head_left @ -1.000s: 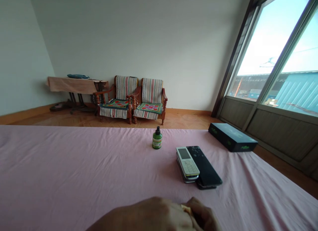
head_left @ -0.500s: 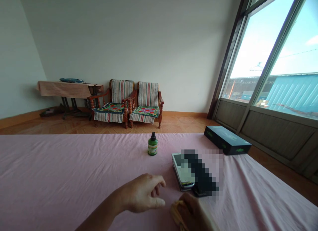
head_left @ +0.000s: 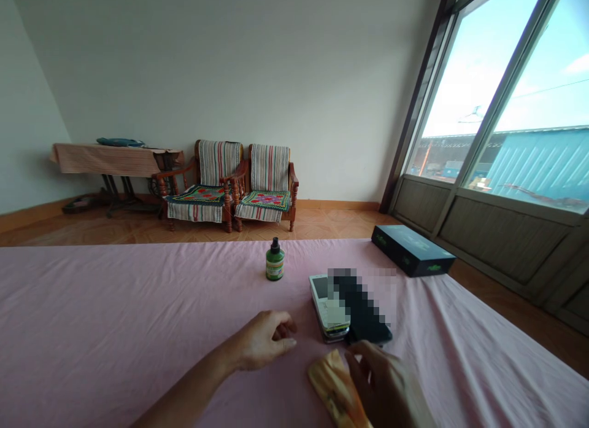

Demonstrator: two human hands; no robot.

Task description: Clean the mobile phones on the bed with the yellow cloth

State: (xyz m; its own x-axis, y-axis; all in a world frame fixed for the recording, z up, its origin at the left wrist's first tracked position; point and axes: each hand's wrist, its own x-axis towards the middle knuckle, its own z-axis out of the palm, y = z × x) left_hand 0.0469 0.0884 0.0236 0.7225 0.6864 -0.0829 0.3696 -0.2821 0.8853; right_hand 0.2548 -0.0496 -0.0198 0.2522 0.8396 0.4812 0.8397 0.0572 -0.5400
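Note:
A soft, creased yellow-orange piece [head_left: 332, 385] lies at the bottom edge of the head view; whether it is cloth or a wrapper I cannot tell. My right hand [head_left: 384, 379] is at its right side, thumb and forefinger bent against that edge, and seems to hold it. To the left, my left hand [head_left: 264, 341] hovers over the pink sheet with loosely curled fingers, thumb apart, holding nothing. Just beyond the hands lies a white phone-like device [head_left: 322, 288] atop a small stack. Leaning beside it is a black slab [head_left: 370, 323], partly pixelated.
A green bottle with a black top [head_left: 275, 267] stands near the far edge of the pink sheet [head_left: 138, 305]. On the right is a flat black box [head_left: 414, 250]. Beyond are two wooden chairs [head_left: 264, 198], a cloth-covered table [head_left: 110, 161] and a large window [head_left: 488, 84].
My right hand has shifted right, and more of the yellow-orange piece now shows, spread wider. The left hand stays nearly in place. The whole view has shifted slightly.

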